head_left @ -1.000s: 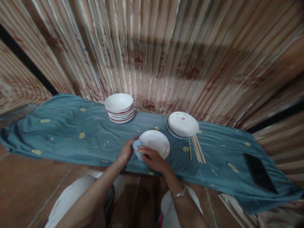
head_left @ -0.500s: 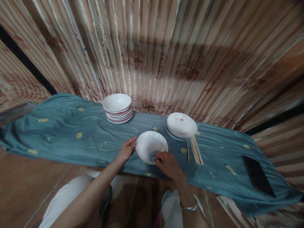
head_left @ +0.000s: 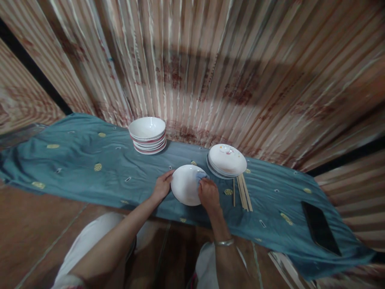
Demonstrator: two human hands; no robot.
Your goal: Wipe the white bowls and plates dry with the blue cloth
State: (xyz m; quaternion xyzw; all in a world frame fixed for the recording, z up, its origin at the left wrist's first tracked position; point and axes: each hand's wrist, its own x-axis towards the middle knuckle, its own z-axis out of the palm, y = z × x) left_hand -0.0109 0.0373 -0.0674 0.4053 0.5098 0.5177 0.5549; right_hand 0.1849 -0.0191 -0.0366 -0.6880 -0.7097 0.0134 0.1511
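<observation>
A white plate (head_left: 185, 186) is tilted up a little over the front part of the cloth-covered table. Its left rim is gripped by my left hand (head_left: 163, 185), fingers partly hidden by the plate. My right hand (head_left: 208, 193) is closed on a small bluish-grey cloth (head_left: 202, 176), which presses against the plate's upper right inside. Just beyond that hand stands a stack of plates (head_left: 227, 159), the top one with a small flower print. Some chopsticks (head_left: 243, 192) lie beside this stack, to the right of my right hand.
A stack of white bowls with red bands (head_left: 147, 134) stands at the back left. A black phone (head_left: 321, 228) lies near the right end of the green tablecloth (head_left: 75, 172). Pleated curtains (head_left: 192, 72) hang right behind the table.
My right hand has moved the cloth from the plate's lower right up to its upper right side. My left hand keeps its hold on the rim. The view has shifted slightly.
</observation>
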